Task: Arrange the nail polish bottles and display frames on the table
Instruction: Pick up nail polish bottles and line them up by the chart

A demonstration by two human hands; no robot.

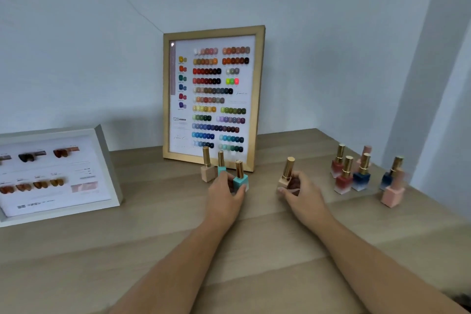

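A wooden display frame (258,99) with a colour-swatch chart leans upright against the wall at the table's back centre. In front of it stand a beige bottle (207,169) and a turquoise bottle (221,163). My left hand (224,192) grips a second turquoise bottle (240,177) with a gold cap, standing on the table. My right hand (299,192) holds a beige bottle (286,173) with a gold cap, upright on the table. A white display frame (107,160) with nail samples lies tilted at the left.
At the right of the wooden table (153,237) stand several more bottles: red ones (342,178), blue ones (362,176) and a pink one (393,192). White walls close the back and the right side. The table's right edge runs just beyond the bottles.
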